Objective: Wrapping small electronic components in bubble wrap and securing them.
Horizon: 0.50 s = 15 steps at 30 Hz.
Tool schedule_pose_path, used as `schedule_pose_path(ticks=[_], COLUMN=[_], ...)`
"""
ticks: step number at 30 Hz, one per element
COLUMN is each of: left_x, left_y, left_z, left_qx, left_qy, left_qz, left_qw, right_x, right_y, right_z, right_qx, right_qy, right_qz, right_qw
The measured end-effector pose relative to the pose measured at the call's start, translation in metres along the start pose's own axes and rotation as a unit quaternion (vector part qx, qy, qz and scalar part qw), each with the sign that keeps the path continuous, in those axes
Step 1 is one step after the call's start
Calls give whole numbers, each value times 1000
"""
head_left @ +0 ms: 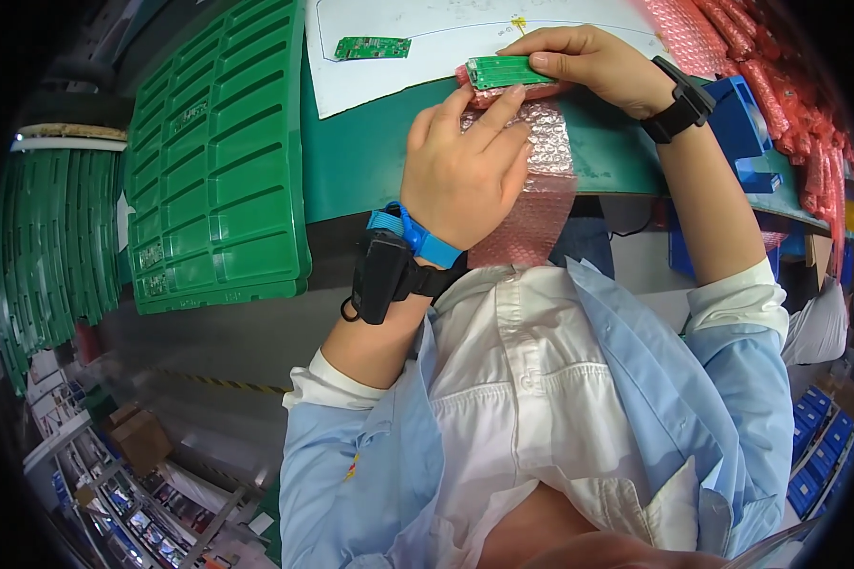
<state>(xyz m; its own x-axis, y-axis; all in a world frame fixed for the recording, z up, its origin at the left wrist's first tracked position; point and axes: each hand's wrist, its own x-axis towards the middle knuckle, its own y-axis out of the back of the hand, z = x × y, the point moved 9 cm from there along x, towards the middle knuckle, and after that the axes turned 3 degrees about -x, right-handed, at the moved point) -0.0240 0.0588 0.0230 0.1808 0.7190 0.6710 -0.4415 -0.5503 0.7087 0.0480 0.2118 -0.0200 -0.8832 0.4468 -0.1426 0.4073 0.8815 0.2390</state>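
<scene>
A green circuit board [505,72] lies on top of a folded bundle of pink bubble wrap at the table's front part. My right hand [603,68] grips the board's right end, its thumb on top and its fingers along the far side. From the near side my left hand [465,175] reaches up, its fingers apart and their tips on the bundle's near edge. A strip of pink bubble wrap [546,152] runs from under the bundle toward me and hangs over the table edge. Whether other boards lie inside the bundle is hidden.
Another green circuit board [373,47] lies on a white sheet [436,21] at the back. Stacked green compartment trays [218,156] stand left, with more trays [52,237] beyond. Pink bubble-wrap rolls [778,104] pile up at right beside a blue tape dispenser [738,128].
</scene>
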Motion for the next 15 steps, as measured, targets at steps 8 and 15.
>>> schedule_pose_path(ticks=[8,15], left_x=[0,3], left_y=[-5,-2], left_z=[-7,-6], left_qx=[-7,14], left_qy=[44,60], left_qz=[-5,-15], left_qw=[999,998], right_x=[-2,0], right_y=[-2,1], right_z=[-6,-2], right_qx=[135,106], right_qy=[-28,-33], right_qz=[36,30], right_qw=[990,993])
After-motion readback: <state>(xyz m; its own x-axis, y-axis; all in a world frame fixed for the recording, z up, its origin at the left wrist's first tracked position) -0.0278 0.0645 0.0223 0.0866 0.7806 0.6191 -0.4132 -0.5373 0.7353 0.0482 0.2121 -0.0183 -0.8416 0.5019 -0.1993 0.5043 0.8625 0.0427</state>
